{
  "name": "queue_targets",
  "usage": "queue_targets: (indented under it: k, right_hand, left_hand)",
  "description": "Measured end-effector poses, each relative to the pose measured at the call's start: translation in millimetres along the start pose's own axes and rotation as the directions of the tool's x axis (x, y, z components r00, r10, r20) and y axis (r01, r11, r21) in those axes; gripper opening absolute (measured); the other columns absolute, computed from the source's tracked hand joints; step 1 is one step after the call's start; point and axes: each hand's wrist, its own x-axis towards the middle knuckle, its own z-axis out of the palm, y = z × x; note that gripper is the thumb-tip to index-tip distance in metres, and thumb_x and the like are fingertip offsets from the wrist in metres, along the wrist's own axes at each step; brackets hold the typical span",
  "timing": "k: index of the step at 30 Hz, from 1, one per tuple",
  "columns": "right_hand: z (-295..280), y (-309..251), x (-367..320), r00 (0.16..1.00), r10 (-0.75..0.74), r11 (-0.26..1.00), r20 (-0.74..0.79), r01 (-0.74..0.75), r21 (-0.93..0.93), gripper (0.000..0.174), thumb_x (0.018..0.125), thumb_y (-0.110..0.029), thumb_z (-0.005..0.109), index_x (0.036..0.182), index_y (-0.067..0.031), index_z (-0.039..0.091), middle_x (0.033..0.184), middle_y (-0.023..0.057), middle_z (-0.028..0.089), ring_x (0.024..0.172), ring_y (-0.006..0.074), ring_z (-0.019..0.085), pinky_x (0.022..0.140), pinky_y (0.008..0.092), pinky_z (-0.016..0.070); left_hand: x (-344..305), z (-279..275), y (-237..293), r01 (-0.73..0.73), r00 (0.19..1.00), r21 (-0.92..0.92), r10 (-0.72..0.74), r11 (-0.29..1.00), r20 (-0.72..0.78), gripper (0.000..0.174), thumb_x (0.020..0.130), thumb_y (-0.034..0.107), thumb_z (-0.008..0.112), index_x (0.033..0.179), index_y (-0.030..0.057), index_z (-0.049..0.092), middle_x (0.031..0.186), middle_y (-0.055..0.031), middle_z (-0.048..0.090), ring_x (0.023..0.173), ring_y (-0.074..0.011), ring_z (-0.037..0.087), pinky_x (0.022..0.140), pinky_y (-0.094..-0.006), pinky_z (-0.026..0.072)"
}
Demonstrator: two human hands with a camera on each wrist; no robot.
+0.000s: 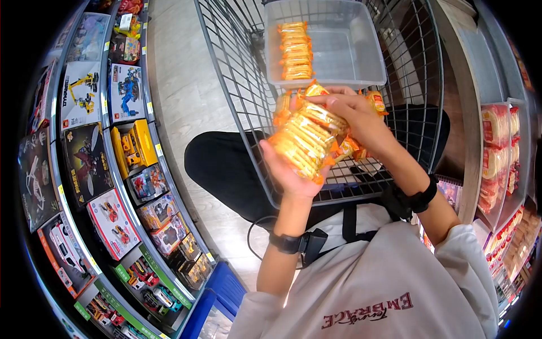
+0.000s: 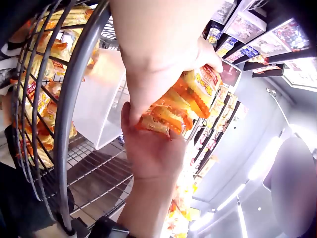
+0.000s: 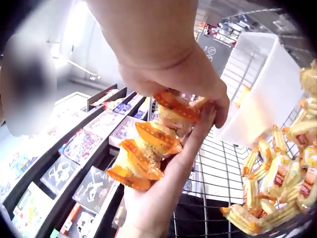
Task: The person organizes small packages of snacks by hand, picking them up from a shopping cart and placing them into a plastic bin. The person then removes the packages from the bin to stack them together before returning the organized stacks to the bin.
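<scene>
A row of snack packets, yellow in clear wrappers with orange crimped ends, spans both hands above the shopping cart. My left hand holds its near end from below, thumb along the left side. At the far end my right hand grips the packets from above. The right wrist view shows the orange wrapper ends lined up between the hands. Beyond the hands, a translucent plastic bin sits in the cart with another neat row of packets along its left side.
Loose packets lie heaped in the cart near the hands, partly hidden in the head view. Shelves of boxed toys line the left. On the right, clear containers of packaged snacks stand by a shelf edge. A blue bin stands lower left.
</scene>
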Motion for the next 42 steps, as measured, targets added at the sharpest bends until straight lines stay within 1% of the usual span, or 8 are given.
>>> queue_targets:
  k: [2,5,7,14,22,30,38,42]
  right_hand:
    - [-4.4,0.0,-0.8,0.999,-0.043,0.999,0.002,0.043,-0.021,0.033,0.097,-0.024,0.058,0.123,-0.0068,0.069,0.128,0.0109,0.051,0.108,0.0196,0.062,0.062,0.0247,0.059]
    - [-4.2,3.0,-1.7,0.994,-0.042,0.999,-0.097,0.043,-0.001,0.032,0.09,-0.013,0.066,0.121,-0.0067,0.069,0.122,0.0096,0.058,0.102,0.0192,0.063,0.07,0.03,0.0585]
    - [-0.9,15.0,3.4,0.899,-0.362,0.929,-0.244,0.327,-0.173,0.032,0.083,-0.007,0.071,0.115,-0.005,0.07,0.11,0.0096,0.065,0.097,0.0198,0.065,0.078,0.0324,0.0549]
    - [3.7,-8.6,-4.4,0.841,-0.468,0.791,-0.272,0.262,-0.552,0.034,0.078,-0.015,0.079,0.108,-0.003,0.068,0.097,0.0095,0.068,0.091,0.0235,0.064,0.085,0.0307,0.0509]
    - [0.7,-31.4,-21.1,0.929,-0.289,0.715,0.231,0.371,-0.593,0.081,0.065,-0.037,0.09,0.129,-0.0046,0.052,0.129,0.0136,0.053,0.117,0.0294,0.054,0.1,0.0387,0.0435]
    - [9.9,-21.1,-11.8,0.966,-0.072,0.788,0.247,0.207,-0.579,0.097,0.062,-0.03,0.086,0.143,-0.0042,0.039,0.134,0.0199,0.05,0.126,0.0374,0.048,0.107,0.0415,0.0381]
    - [-0.8,-24.9,-0.6,0.948,-0.133,0.793,0.291,0.278,-0.542,0.101,0.062,-0.024,0.083,0.149,-0.0075,0.035,0.14,0.019,0.049,0.129,0.0358,0.047,0.11,0.0413,0.0354]
    - [-16.2,-24.4,15.8,0.937,-0.224,0.848,0.267,0.322,-0.42,0.095,0.062,-0.019,0.082,0.147,-0.0101,0.041,0.14,0.0182,0.049,0.131,0.0325,0.047,0.113,0.0394,0.034]
  left_hand:
    - [3.5,-9.6,-0.1,0.014,0.996,-0.041,-0.01,0.999,0.091,0.095,0.08,0.084,0.046,0.147,0.0169,0.042,0.142,-0.0044,0.052,0.127,-0.0263,0.051,0.104,-0.0529,0.0407]
    - [3.4,-4.7,-4.4,-0.004,0.995,-0.101,0.015,0.995,0.102,0.092,0.088,0.073,0.048,0.155,0.0123,0.029,0.149,-0.0115,0.044,0.132,-0.0286,0.048,0.1,-0.0451,0.0482]
    - [3.5,2.5,-5.1,-0.042,0.999,-0.05,0.044,0.998,0.033,0.091,0.089,0.071,0.048,0.155,0.0121,0.029,0.15,-0.0127,0.043,0.132,-0.0292,0.049,0.1,-0.0442,0.049]
    - [4.6,-5.9,-2.9,-0.05,0.996,-0.021,0.051,0.999,0.067,0.083,0.092,0.067,0.048,0.152,0.0124,0.034,0.148,-0.0137,0.045,0.134,-0.0306,0.047,0.106,-0.0449,0.044]
    - [6.3,9.6,-8.5,-0.171,0.985,0.157,0.168,0.973,0.03,0.079,0.096,0.066,0.04,0.152,0.0104,0.033,0.15,-0.0115,0.043,0.137,-0.027,0.042,0.114,-0.0441,0.0342]
    - [1.4,-5.2,-12.9,-0.119,0.992,0.192,0.123,0.974,-0.011,0.076,0.098,0.065,0.037,0.148,0.0077,0.037,0.145,-0.0105,0.048,0.133,-0.0266,0.048,0.111,-0.0446,0.0371]
    - [12.8,10.6,-9.5,-0.198,0.974,0.437,0.125,0.877,0.19,0.077,0.102,0.048,0.046,0.16,0.0255,0.0,0.161,-0.0103,0.022,0.145,-0.0279,0.031,0.117,-0.0458,0.0302]
    - [19.6,31.8,4.4,-0.298,0.954,0.675,0.237,0.675,0.185,0.091,0.098,0.033,0.061,0.159,0.0062,-0.001,0.159,-0.0196,0.02,0.146,-0.0303,0.027,0.118,-0.0413,0.0245]
